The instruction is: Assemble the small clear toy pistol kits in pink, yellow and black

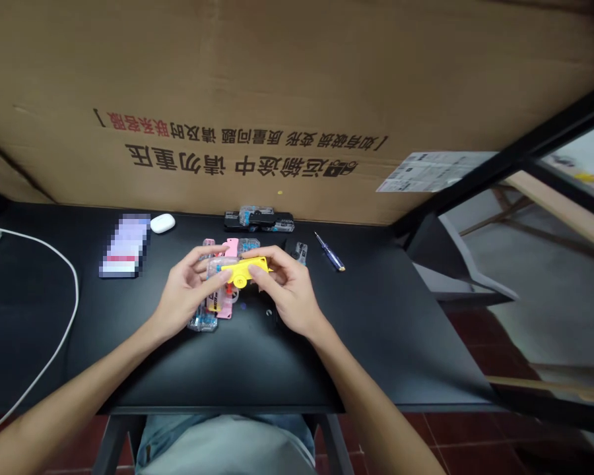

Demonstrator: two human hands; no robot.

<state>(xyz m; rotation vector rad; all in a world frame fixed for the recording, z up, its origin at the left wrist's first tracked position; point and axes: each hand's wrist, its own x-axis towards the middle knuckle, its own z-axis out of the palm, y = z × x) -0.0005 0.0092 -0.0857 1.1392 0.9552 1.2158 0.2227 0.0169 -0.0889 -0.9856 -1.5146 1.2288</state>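
A yellow plastic toy part (241, 272) with a round boss and a clear section at its left end is held between both hands above the black table. My left hand (185, 290) pinches its left end, thumb in front and fingers behind. My right hand (290, 290) grips its right end, thumb pressed on the yellow face. Beneath and behind it lie pink plastic parts (224, 313) and clear parts with blue pieces inside (204, 321), partly hidden by the hands. A small clear-and-black part (299, 253) shows beyond my right hand.
Black and clear parts (260, 220) lie by the upright cardboard (257, 79). A blue-handled screwdriver (330, 252) is at right. At left are a phone (125, 246), a white earbud case (163, 223) and a white cable (72, 310). The table's front edge (228, 410) runs below my forearms.
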